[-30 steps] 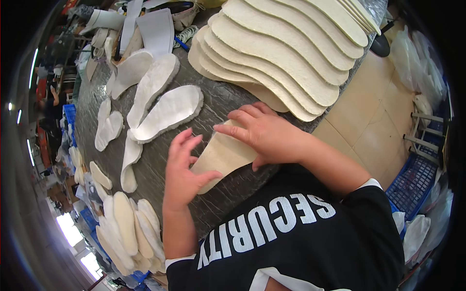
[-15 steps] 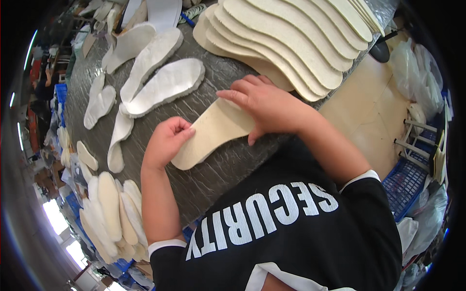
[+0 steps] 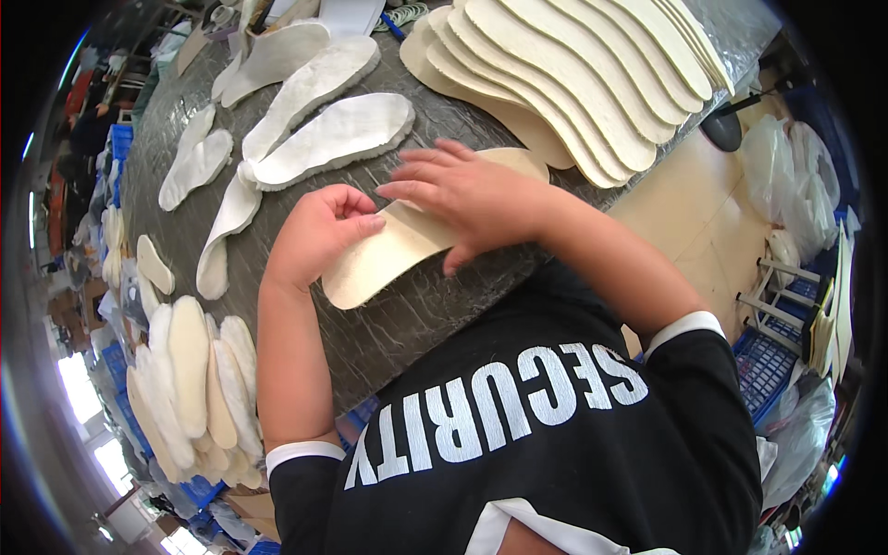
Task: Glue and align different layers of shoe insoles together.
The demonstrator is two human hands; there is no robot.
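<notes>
At a dark, plastic-covered counter (image 3: 370, 347) in a cluttered workroom, seen from the wearer's head, a cream insole (image 3: 404, 239) lies under a pair of bare hands. Its long axis runs slantwise, one end toward the wearer's lower left, the other up and right, beside the fanned stack of cream insoles (image 3: 555, 83). The left hand (image 3: 314, 236) is nearer the lower end, fingers curled and thumb on the insole by its upper edge; whether it pinches the piece cannot be told. The right hand (image 3: 476, 194) is open, fingers spread across the middle, nearer the stack. White fleecy insoles (image 3: 333, 139) lie beyond the left hand.

At lower left, a blue crate (image 3: 199, 490) shows beneath a heap of pale insoles (image 3: 190, 370); whether they sit inside it is unclear. On the right, a blue mesh crate (image 3: 763, 379) stands low, its contents hard to make out, near clear plastic bags (image 3: 770, 168) whose contents cannot be told.
</notes>
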